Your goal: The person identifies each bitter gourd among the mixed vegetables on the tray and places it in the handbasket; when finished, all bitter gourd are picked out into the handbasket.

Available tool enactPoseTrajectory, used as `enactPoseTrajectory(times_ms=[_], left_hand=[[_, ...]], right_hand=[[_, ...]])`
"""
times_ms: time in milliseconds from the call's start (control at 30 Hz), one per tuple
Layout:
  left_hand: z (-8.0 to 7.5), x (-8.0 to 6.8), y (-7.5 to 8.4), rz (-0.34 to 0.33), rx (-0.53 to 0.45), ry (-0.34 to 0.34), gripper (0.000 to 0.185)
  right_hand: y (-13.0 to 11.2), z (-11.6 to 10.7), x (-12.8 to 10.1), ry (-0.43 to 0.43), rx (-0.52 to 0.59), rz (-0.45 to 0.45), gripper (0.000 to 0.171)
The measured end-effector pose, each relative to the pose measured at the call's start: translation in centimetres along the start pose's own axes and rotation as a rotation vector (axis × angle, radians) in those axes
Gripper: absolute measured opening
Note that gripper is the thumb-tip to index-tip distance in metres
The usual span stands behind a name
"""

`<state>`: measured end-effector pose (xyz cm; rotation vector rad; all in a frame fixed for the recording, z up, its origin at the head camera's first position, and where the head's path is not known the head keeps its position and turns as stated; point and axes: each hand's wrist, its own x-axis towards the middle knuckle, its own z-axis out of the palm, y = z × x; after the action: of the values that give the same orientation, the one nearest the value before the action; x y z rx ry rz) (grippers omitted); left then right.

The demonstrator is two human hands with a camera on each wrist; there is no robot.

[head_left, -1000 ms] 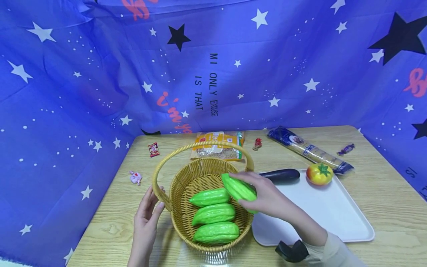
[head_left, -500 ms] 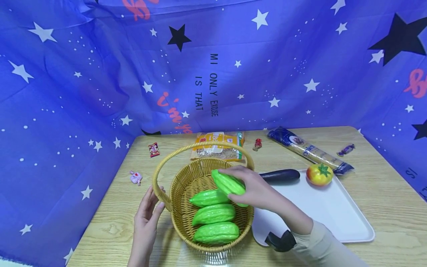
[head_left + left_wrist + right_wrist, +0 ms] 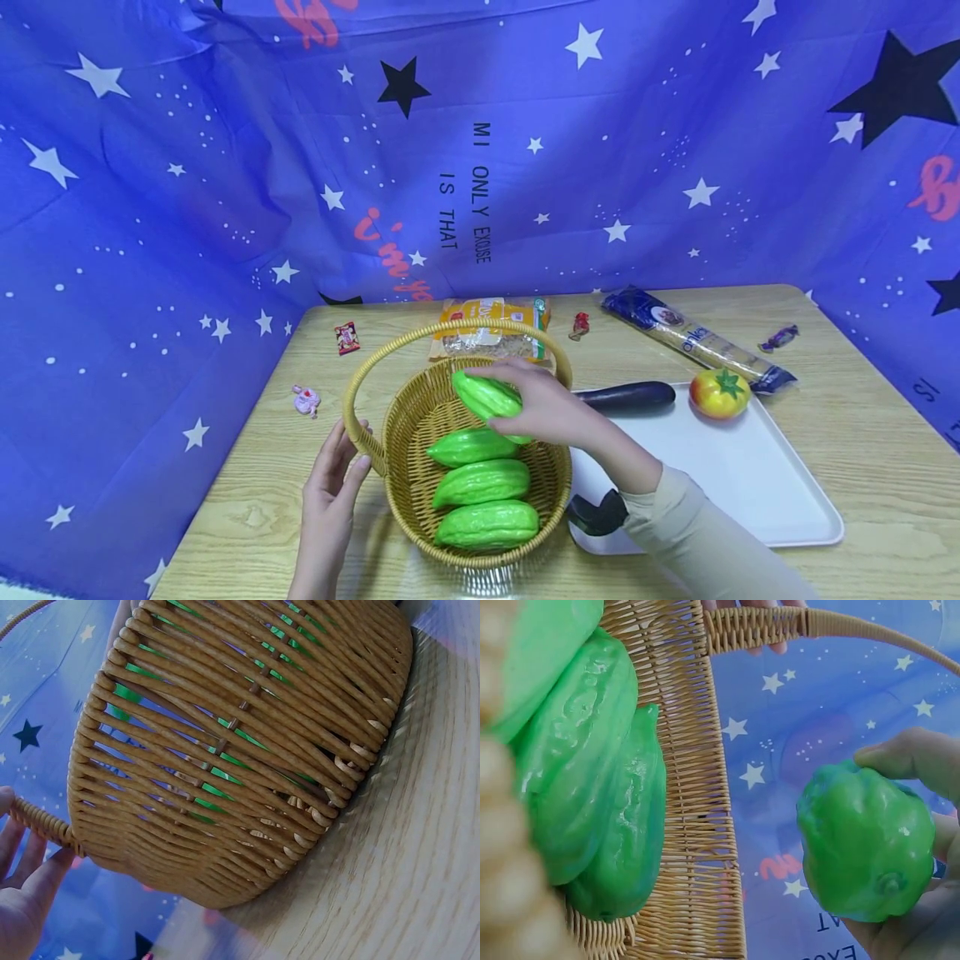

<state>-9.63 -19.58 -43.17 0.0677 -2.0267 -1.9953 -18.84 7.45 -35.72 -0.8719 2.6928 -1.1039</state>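
Note:
A round wicker basket point(image 3: 401, 510) with a tall arched handle stands on the table. Inside lie three green bitter melons point(image 3: 487, 524), side by side. My right hand point(image 3: 553, 410) holds another bitter melon point(image 3: 486, 395) over the far part of the basket, thumb on one side and fingers on the other. In the right wrist view this melon point(image 3: 862, 847) hangs apart from those in the basket. My left hand point(image 3: 328, 493) grips the base of the handle point(image 3: 364, 437) on the left; the left wrist view shows its fingers point(image 3: 46, 879) around it.
Right of the basket is a white tray point(image 3: 757, 492) with an eggplant point(image 3: 633, 395) and a red-yellow tomato point(image 3: 718, 393) at its far edge. Behind lie an orange food bag point(image 3: 491, 327), a long blue pasta packet point(image 3: 693, 335) and several small candies. A blue star-patterned cloth point(image 3: 525, 167) surrounds the table.
My right hand has moved left and farther back, carrying the bitter melon from the basket's right rim to over its far part. The left hand and basket stay put.

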Motion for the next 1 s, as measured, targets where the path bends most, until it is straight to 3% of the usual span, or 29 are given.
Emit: enactPoseTrajectory(times_ms=[367, 767, 1000], left_hand=[[0.0, 0.0, 0.0, -0.029, 0.014, 0.008, 0.053], [0.0, 0.0, 0.0, -0.009, 0.006, -0.005, 0.053], [0.0, 0.0, 0.0, -0.010, 0.007, 0.001, 0.053]], right_hand=[[-0.4, 0.2, 2.2, -0.018, 0.118, -0.021, 0.068], [0.6, 1.1, 4.5, -0.094, 0.112, -0.053, 0.063], [1.5, 1.9, 5.2, -0.141, 0.113, -0.023, 0.061]])
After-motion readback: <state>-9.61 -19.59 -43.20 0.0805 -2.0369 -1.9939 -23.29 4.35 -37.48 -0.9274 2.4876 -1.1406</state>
